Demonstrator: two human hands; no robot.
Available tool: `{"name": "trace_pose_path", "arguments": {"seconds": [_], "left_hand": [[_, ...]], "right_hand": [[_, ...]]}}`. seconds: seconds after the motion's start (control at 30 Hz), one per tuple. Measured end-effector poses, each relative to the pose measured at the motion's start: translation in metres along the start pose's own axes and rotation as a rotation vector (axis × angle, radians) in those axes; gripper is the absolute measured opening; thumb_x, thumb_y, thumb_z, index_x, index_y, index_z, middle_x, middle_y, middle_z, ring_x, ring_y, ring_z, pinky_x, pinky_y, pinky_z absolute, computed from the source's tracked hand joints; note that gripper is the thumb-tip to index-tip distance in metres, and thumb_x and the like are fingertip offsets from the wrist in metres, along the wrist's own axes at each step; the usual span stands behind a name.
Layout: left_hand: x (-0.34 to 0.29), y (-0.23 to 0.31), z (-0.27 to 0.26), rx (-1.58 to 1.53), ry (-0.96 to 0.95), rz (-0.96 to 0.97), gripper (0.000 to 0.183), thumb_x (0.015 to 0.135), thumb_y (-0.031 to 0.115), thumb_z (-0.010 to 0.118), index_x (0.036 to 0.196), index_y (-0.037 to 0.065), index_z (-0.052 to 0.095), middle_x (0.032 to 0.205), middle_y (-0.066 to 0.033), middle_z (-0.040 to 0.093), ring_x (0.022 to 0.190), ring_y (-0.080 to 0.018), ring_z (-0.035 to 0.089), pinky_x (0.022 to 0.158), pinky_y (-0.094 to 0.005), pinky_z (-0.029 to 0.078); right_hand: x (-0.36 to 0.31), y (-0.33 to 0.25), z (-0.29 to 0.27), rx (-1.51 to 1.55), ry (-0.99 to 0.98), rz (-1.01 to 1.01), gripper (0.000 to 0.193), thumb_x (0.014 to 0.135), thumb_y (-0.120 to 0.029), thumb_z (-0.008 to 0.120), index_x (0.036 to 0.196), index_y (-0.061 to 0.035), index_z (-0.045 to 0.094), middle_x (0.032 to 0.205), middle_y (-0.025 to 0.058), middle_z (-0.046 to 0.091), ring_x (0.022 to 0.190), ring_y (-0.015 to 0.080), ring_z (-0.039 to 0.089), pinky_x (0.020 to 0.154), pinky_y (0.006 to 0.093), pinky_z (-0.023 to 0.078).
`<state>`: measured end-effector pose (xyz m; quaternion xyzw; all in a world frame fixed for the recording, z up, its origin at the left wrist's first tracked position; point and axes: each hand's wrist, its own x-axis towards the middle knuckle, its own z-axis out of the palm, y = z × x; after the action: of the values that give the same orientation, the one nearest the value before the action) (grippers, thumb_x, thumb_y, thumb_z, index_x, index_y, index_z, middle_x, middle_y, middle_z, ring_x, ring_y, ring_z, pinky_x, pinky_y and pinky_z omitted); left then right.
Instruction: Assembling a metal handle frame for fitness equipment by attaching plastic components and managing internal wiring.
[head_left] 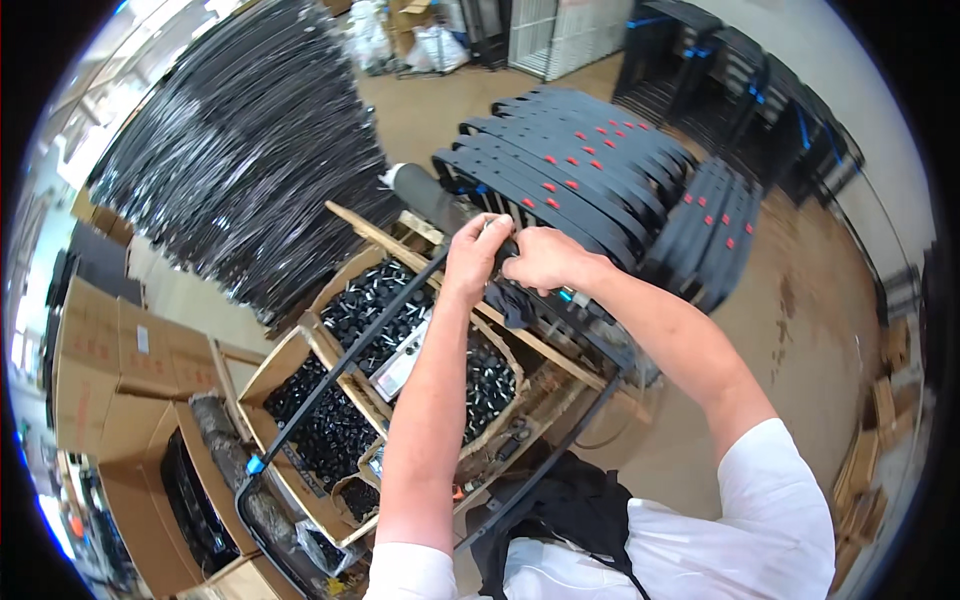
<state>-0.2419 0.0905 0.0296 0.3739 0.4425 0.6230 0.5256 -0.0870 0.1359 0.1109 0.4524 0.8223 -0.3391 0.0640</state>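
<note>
A black metal tube frame [345, 368] with rounded corners slants across the work area in front of me, a bit of blue tape on its near left corner. At its far end, my left hand [474, 262] is closed around the tube, thumb on top. Right beside it, my right hand [550, 260] is closed, fingers curled toward the left one. A small dark piece shows between the two hands, too covered to name. Beneath the frame, a wooden divided bin [357, 392] holds many small black parts [372, 300], some with shiny metal stems.
Stacked black frames with red plugs [590, 170] stand beyond my hands. A tall pile of dark wrapped sheets [240, 150] rises at far left. Open cardboard boxes [135, 420] sit at near left. More black frames [740, 80] line the right wall. A black bag [560, 500] is close to my body.
</note>
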Motion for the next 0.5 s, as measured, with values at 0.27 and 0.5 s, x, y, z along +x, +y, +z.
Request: {"name": "trace_pose_path", "arguments": {"seconds": [0.27,0.5], "left_hand": [[0.083,0.028,-0.055,0.033,0.258,0.082,0.028,0.105,0.032,0.069,0.104,0.005,0.073,0.095,-0.0012,0.069,0.088,-0.0124,0.061,0.081,-0.0301,0.049],[0.106,0.008,-0.074,-0.080,0.295,0.049,0.027,0.104,0.032,0.069,0.101,0.005,0.073,0.093,-0.0006,0.067,0.086,-0.0117,0.059,0.079,-0.0302,0.049]], "right_hand": [[0.108,-0.056,-0.034,-0.086,-0.024,-0.071,0.031,0.091,-0.030,0.062,0.095,-0.0029,0.076,0.071,0.0120,0.075,0.072,0.0270,0.077,0.073,0.0420,0.058],[0.144,-0.058,-0.037,-0.154,-0.094,-0.039,0.030,0.090,-0.029,0.061,0.085,-0.0030,0.075,0.069,0.0120,0.074,0.073,0.0264,0.076,0.071,0.0420,0.058]]}}
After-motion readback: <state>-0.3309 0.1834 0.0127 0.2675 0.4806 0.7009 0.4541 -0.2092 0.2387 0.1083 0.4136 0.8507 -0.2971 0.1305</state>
